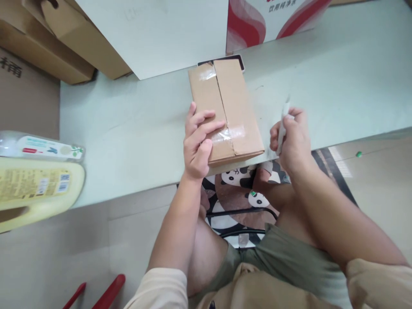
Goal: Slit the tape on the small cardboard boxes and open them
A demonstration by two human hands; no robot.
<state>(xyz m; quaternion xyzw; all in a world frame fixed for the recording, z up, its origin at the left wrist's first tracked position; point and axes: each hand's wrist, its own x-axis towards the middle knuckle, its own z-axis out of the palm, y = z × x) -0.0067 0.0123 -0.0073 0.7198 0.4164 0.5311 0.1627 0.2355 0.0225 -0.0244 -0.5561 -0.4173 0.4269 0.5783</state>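
Note:
A brown cardboard box lies at the near edge of the pale table, clear tape across both ends of its top seam. My left hand grips it by the left side, its fingers spread over the top flap near the closer tape strip. To the right of the box, apart from it, my right hand is closed around a white utility knife. The knife's thin blade points away from me and is slightly blurred.
Behind the box are a dark tray with a white rim and a large white-and-red carton. More cardboard boxes stand at the left. A yellow jug and a clear bottle lie at the left edge.

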